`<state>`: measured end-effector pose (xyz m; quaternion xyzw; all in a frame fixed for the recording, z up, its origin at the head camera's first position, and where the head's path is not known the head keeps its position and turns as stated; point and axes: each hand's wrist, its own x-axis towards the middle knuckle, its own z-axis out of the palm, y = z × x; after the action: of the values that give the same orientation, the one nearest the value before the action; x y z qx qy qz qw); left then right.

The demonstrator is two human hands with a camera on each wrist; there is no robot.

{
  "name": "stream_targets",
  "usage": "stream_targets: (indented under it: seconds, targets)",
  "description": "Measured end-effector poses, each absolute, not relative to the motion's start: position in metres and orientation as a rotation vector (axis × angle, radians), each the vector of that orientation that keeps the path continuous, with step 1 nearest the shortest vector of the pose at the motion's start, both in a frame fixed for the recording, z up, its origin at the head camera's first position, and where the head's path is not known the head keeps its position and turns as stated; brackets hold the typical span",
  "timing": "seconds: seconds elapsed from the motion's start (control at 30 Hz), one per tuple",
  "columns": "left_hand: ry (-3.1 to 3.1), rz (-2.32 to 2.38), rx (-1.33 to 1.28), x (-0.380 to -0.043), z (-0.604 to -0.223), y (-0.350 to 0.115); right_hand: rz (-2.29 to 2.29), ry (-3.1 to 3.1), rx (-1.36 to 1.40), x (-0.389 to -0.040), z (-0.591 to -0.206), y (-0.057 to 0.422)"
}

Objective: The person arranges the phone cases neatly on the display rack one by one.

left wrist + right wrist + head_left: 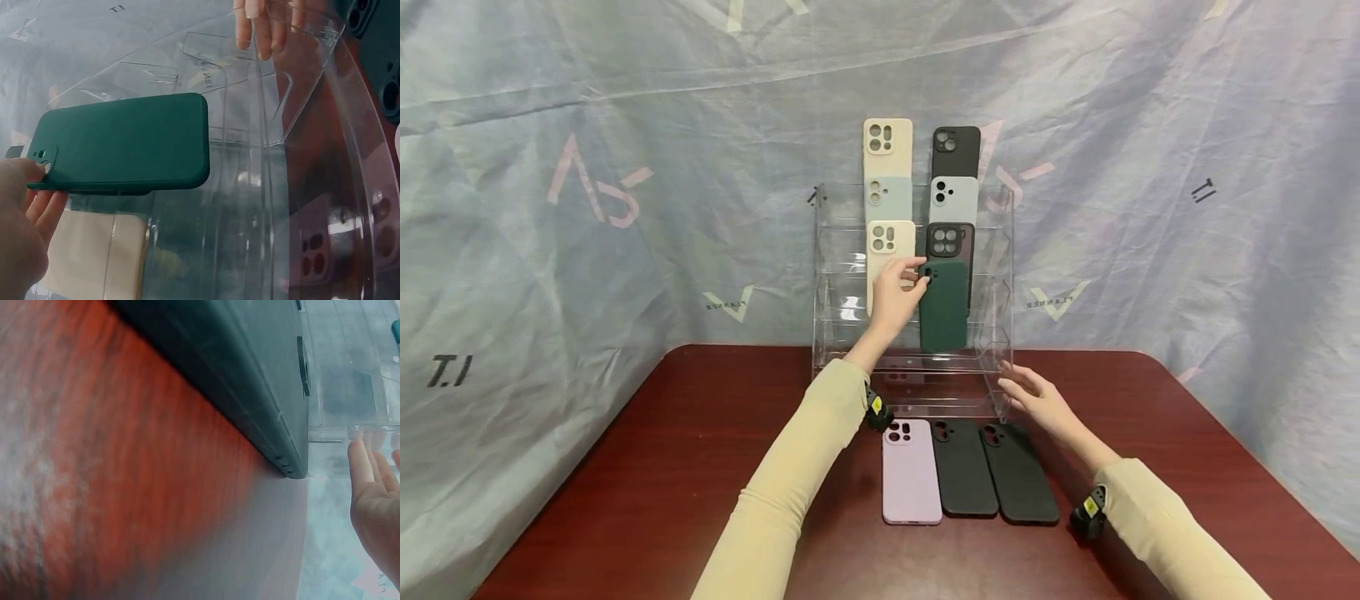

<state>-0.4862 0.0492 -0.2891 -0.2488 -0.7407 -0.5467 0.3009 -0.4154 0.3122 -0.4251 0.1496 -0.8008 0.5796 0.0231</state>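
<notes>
A dark green phone case (943, 307) stands upright in front of the lower right part of a clear tiered stand (1007, 333). My left hand (897, 296) pinches its upper left edge by the camera cutout, thumb on the near face. In the left wrist view the green phone case (125, 144) lies across the stand's tiers, with a cream case (94, 250) beside it. My right hand (1037, 400) is at the stand's lower right side, fingers extended and touching or nearly touching the clear panel. In the right wrist view the hand (378, 500) shows straight fingers.
On the red-brown table (715, 467), a lilac case (912, 483), a black case (966, 475) and another black case (1021, 479) lie before the stand. Higher tiers hold cream (887, 158), black (957, 154) and pale blue (955, 204) cases. A grey cloth (625, 83) hangs behind.
</notes>
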Motion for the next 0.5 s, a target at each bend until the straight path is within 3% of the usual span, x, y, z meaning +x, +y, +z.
stream_targets:
  seconds: [0.5]
  targets:
    - [-2.152, -1.357, -0.718, -0.489, -0.303, 0.054, 1.798, -2.451, 0.442, -0.413, -0.425, 0.31]
